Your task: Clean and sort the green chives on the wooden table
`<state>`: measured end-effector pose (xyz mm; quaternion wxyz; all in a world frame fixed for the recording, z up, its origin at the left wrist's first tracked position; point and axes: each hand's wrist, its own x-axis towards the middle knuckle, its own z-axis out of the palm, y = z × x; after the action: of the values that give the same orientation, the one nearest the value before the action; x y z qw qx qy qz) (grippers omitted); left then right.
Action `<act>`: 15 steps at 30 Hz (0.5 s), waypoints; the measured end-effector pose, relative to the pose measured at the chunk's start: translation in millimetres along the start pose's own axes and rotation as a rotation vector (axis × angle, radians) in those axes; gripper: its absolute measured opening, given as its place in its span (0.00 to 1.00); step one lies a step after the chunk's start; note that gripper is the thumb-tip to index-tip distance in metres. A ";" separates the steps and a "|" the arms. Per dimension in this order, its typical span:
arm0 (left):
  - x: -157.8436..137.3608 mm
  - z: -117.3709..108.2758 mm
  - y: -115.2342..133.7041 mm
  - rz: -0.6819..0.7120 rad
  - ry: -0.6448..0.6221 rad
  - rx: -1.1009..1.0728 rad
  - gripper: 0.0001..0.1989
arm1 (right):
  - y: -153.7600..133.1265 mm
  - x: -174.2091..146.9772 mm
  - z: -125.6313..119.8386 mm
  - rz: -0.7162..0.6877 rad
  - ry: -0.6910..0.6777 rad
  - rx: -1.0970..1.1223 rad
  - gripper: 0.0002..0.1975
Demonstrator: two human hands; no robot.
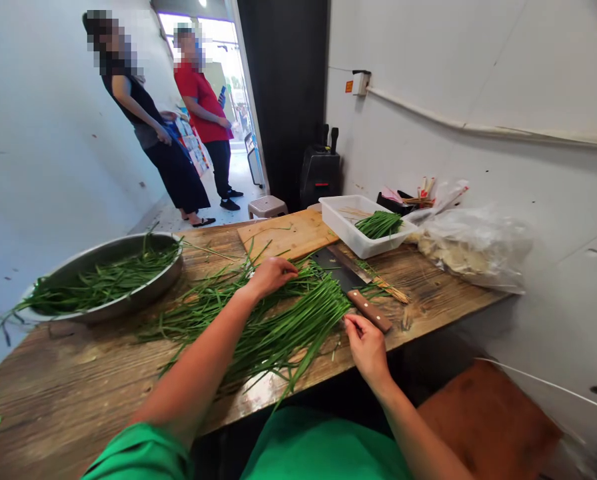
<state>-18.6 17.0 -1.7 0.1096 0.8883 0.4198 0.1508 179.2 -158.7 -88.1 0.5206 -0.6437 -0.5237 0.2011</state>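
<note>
A loose pile of garlic chives (283, 323) lies across the wooden table, its cut ends gathered toward the right. Above the far side of that pile is my left hand (271, 277), fingers pinched together; what is between them, if anything, is too small to make out. My right hand (366, 343) pinches at the near right end of the chives, thumb against forefinger. Just beyond it lies a cleaver (366, 310) with a brown wooden handle, its dark blade pointing away from me. Thin bamboo skewers (391, 288) are beside the blade.
At left stands a metal basin (176, 270) of greens. Toward the back are a cutting board (298, 233) and a white plastic tray (336, 223) holding a chive bundle and skewers. A clear plastic bag (478, 243) sits by the right wall. Two people (203, 110) stand near the doorway.
</note>
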 end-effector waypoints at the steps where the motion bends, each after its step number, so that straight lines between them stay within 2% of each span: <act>1: 1.3 2.7 3.4 0.060 -0.015 0.010 0.11 | -0.2 0.0 -0.2 -0.002 0.004 0.001 0.15; 3: 3.6 8.5 10.1 0.142 -0.034 0.073 0.10 | -0.4 0.1 -0.5 -0.002 0.008 0.008 0.15; 5: 4.9 14.4 14.9 0.167 -0.055 0.160 0.10 | -0.4 0.0 -0.6 0.002 0.010 0.016 0.15; 9: 5.5 23.5 17.8 0.127 -0.061 0.290 0.11 | 0.2 -1.1 -0.2 0.006 0.016 0.027 0.15; 15: 7.8 25.2 22.3 0.056 -0.051 0.297 0.10 | 3.0 -2.0 1.1 0.007 -0.008 0.034 0.17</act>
<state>11.0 7.5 -16.6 -0.0166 0.9095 0.4098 0.0675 178.9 -159.7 -91.7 0.5286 -0.6358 -0.5199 0.2146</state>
